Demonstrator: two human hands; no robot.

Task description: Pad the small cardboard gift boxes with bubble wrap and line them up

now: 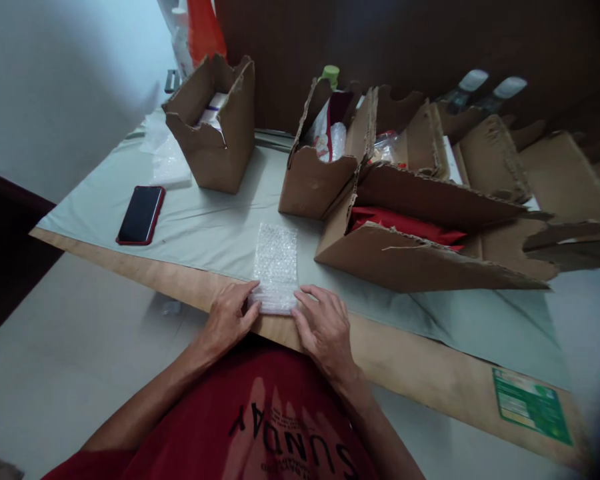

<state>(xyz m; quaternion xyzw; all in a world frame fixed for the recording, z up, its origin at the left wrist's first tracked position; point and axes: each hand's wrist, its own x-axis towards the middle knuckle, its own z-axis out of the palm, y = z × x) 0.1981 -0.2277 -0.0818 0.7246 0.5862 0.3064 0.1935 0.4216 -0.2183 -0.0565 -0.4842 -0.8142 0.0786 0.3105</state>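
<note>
A strip of clear bubble wrap (276, 257) lies on the cloth near the table's front edge. Its near end looks thicker, as if folded over; whether anything is inside cannot be made out. My left hand (231, 312) grips the left side of this near end, thumb and forefinger at the edge. On the opposite side, my right hand (326, 325) holds the right edge in the same way, fingers bent and thumb low. The far end of the wrap lies flat between the cardboard boxes.
A phone (141, 215) lies to the left. Behind it are clear plastic bags (170, 160) and a cardboard box (217, 150) with small packs. More cut boxes (317, 187) line the back; a long front box (430, 263) holds red packaging (410, 227). A green label (533, 403) is at right.
</note>
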